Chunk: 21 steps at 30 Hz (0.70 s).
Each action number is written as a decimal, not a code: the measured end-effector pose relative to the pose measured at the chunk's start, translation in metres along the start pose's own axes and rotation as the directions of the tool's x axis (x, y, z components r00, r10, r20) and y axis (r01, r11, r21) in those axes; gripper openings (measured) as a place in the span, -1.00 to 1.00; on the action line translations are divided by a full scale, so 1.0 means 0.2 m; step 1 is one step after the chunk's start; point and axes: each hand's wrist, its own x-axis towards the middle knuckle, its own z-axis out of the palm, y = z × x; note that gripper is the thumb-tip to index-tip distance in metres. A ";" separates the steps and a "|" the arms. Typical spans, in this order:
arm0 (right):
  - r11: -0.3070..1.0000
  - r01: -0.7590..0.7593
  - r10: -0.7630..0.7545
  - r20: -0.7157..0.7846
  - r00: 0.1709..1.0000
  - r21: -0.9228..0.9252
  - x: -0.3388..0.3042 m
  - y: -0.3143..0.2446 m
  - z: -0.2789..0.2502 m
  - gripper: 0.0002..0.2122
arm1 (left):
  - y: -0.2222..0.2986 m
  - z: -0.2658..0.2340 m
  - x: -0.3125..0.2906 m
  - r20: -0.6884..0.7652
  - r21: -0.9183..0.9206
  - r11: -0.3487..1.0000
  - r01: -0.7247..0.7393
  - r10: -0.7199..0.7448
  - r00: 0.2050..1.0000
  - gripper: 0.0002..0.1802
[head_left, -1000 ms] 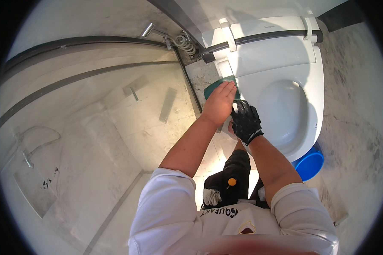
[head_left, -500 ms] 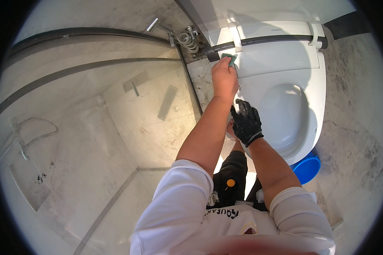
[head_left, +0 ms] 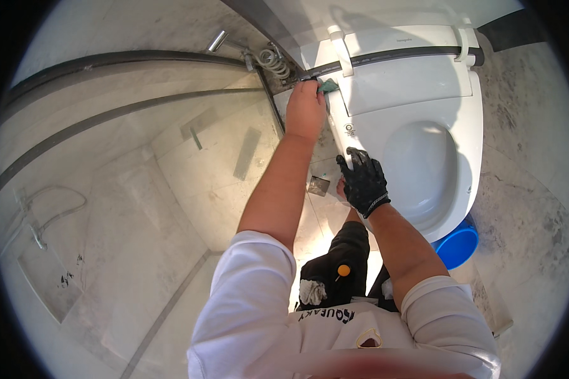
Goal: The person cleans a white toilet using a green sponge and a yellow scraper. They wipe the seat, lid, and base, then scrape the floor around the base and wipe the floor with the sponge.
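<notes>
My bare left hand [head_left: 306, 112] is closed on a green scouring pad [head_left: 328, 86], which juts out beyond the fingers. Hand and pad are at the rear left corner of a white toilet [head_left: 376, 95], by the end of a dark bar that crosses its back. My right hand [head_left: 365, 182], in a black glove with a grey cuff, lies against the toilet's left rim. Its fingers are somewhat spread and I see nothing held in them. Beside the lid, a small printed mark [head_left: 349, 129] shows on the white side.
A blue bucket [head_left: 456, 245] stands at the toilet's front right. To the left is a glass shower partition with a dark frame [head_left: 139, 60]. A metal valve with a coiled hose [head_left: 273, 63] is on the back wall. A floor drain [head_left: 318, 186] lies left of the toilet.
My left hand has shifted left, away from the toilet's side, with the green pad still in it. The printed mark and the floor drain now show. My right hand stays nearly in place.
</notes>
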 end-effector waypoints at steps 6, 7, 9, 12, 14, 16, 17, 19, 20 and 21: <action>1.000 0.006 -0.005 -0.015 1.000 0.027 0.00 0.01 0.02 -0.53 | 0.00 0.13 -0.03 -0.032 0.014 0.991 -0.137 0.137 0.990 -0.77; 1.000 -0.007 0.007 -0.004 1.000 0.013 -0.01 0.01 0.02 -0.53 | 0.00 0.12 -0.03 0.022 0.055 0.983 -0.173 0.172 0.985 -0.76; 1.000 0.003 -0.003 -0.021 1.000 0.002 -0.01 0.01 0.01 -0.53 | 0.02 0.09 -0.02 0.141 0.119 0.974 -0.195 0.178 0.974 -0.74; 1.000 -0.010 0.010 0.000 1.000 -0.029 -0.01 0.00 0.00 -0.52 | 0.10 0.04 0.01 0.278 0.288 0.943 -0.167 0.084 0.957 -0.73; 1.000 -0.022 0.022 0.012 1.000 0.003 -0.01 0.00 0.01 -0.52 | 0.17 0.01 0.04 0.404 0.427 0.890 -0.161 -0.028 0.914 -0.73; 0.999 -0.043 0.041 0.078 0.996 0.021 -0.01 0.00 0.02 -0.52 | 0.23 0.00 0.10 0.537 0.552 0.807 -0.211 -0.150 0.830 -0.70; 0.997 -0.065 0.060 0.132 0.989 0.035 -0.02 0.01 0.03 -0.53 | 0.25 -0.01 0.13 0.584 0.569 0.787 -0.240 -0.181 0.791 -0.70; 0.996 -0.073 0.063 0.161 0.985 0.054 -0.02 0.02 0.04 -0.53 | 0.25 -0.02 0.17 0.644 0.589 0.743 -0.318 -0.194 0.740 -0.69; 0.997 -0.061 0.053 0.136 0.989 0.057 -0.03 0.02 0.04 -0.52 | 0.24 -0.02 0.17 0.632 0.581 0.758 -0.296 -0.191 0.751 -0.69; 0.996 -0.064 0.054 0.162 0.985 0.058 -0.03 0.03 0.05 -0.51 | 0.23 -0.02 0.16 0.616 0.577 0.769 -0.275 -0.189 0.765 -0.69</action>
